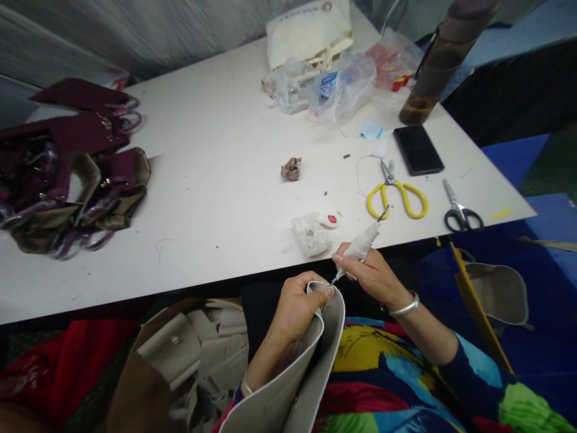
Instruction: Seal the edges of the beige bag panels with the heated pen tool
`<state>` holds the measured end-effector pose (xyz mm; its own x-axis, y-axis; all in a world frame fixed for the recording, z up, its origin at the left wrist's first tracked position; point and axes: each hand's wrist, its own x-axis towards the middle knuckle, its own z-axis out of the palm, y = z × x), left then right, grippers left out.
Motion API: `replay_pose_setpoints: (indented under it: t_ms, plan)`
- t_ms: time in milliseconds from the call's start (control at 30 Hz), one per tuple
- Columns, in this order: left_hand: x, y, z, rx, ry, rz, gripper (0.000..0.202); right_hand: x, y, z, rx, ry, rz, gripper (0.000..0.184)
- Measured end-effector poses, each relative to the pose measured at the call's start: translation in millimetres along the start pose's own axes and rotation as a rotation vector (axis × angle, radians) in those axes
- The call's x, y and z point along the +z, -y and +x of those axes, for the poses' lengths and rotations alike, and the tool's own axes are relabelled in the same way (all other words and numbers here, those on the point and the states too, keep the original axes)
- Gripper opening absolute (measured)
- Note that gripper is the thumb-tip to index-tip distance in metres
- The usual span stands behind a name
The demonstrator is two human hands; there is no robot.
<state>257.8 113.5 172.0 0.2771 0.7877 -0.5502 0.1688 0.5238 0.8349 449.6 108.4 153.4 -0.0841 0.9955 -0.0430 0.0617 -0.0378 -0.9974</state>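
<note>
My left hand [295, 307] pinches the top edge of a light grey-beige bag [279, 397], which hangs open towards my lap. In my right hand [372, 273] is a white-wrapped pointed tool [360, 245], held slantwise with a thin dark tip sticking out at its upper end. Its lower, slim metal tip meets the bag's edge beside my left thumb. Whether that tip goes into the material cannot be made out. A small clear plastic packet [311, 234] lies on the table just beyond my hands.
Yellow-handled scissors [396, 195], black-handled scissors [460, 210], a phone [419, 150] and a dark bottle [444, 63] stand or lie on the white table [216, 156]. Maroon bags [81, 138] are piled at left. Below, a box [130, 379] holds beige pieces [180, 349].
</note>
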Motion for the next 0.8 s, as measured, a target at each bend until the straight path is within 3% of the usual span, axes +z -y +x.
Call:
replay_pose_setpoints:
  t_ms: [167,267,433,600,800]
  plan:
    - [-3.7,4,3,-0.038,-0.019,-0.137,0.02,6,-3,-14,-0.07,-0.075,0.021,0.034]
    - [-4.5,4,4,-0.075,0.005,-0.187,0.022,12,-12,-21,-0.028,-0.114,0.105,0.034]
    - [-6.6,3,5,-0.116,0.01,-0.298,0.027,18,-19,-13,-0.027,-0.286,0.216,0.039]
    - [-13.3,0,5,-0.168,0.039,-0.429,0.035,13,-6,6,-0.149,-0.429,0.025,0.029]
    - [-18.2,-2,3,-0.172,0.039,-0.447,0.039,8,-3,22,-0.264,-0.414,-0.145,0.029]
